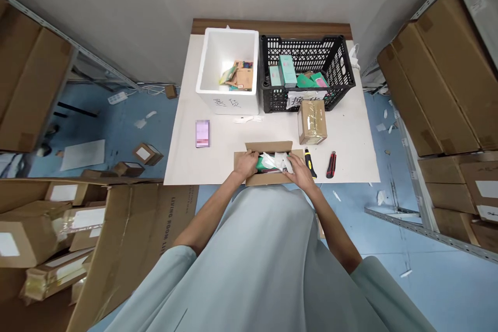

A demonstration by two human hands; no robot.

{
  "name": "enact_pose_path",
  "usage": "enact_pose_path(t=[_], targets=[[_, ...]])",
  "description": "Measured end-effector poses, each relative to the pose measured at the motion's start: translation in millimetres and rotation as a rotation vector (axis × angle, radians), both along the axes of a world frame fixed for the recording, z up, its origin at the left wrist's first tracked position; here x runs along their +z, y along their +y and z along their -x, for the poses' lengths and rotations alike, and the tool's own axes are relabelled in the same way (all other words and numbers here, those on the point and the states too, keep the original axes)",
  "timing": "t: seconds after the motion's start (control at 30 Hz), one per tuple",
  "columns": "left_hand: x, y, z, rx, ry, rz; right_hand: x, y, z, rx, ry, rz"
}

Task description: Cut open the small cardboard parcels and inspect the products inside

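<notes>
An open cardboard box [268, 180] lies at the table's front edge with its flaps folded outward. Inside it are a green item [260, 163], partly covered, and crumpled white paper [277, 162]. At the box's left end, my left hand [246, 164] is closed over the side, its fingertips beside the green item. My right hand [301, 171] grips the right end, with thumb and fingers reaching in against the white paper. The inner fingertips of both hands are partly hidden.
Behind the box stand a white foam bin [227, 101], a black crate [307, 41] and a taped carton [313, 122]. A yellow-black cutter [309, 162] and a red cutter [331, 165] lie right; a phone-like screen [203, 134] lies left. A large carton [128, 228] holds parcels.
</notes>
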State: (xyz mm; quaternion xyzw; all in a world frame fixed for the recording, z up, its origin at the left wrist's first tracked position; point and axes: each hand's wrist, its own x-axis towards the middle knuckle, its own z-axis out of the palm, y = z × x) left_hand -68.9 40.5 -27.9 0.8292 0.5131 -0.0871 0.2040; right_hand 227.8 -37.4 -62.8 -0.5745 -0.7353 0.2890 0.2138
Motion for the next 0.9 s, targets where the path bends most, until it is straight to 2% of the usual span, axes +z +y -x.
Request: enact_pose_path(t=[0.2, 0.43, 0.6, 0.67, 0.83, 0.9], targets=[[4.8, -8.4, 4.2, -0.005, -0.020, -0.007, -3.0, -0.6, 4.8, 0.020, -0.030, -0.053], [-2.8, -9.6, -3.5, 0.012, -0.046, -0.009, -10.1, -5.7, 10.2, -0.017, 0.018, -0.155], [-4.8, -6.8, -1.8, 0.038, -0.079, -0.003, -11.6, -8.6, 9.5, -0.038, 0.055, -0.170], [-0.9, -6.6, 3.8, 0.066, -0.138, -0.001, -11.2, -7.8, 9.7, -0.043, 0.058, -0.161], [20.1, -5.2, 21.0, 0.167, -0.461, -0.021, -11.0, -3.8, 11.1, -0.043, 0.050, -0.163], [26.8, -4.7, 24.0, 0.198, -0.513, -0.003, -10.5, -2.2, 10.7, -0.039, 0.041, -0.148]])
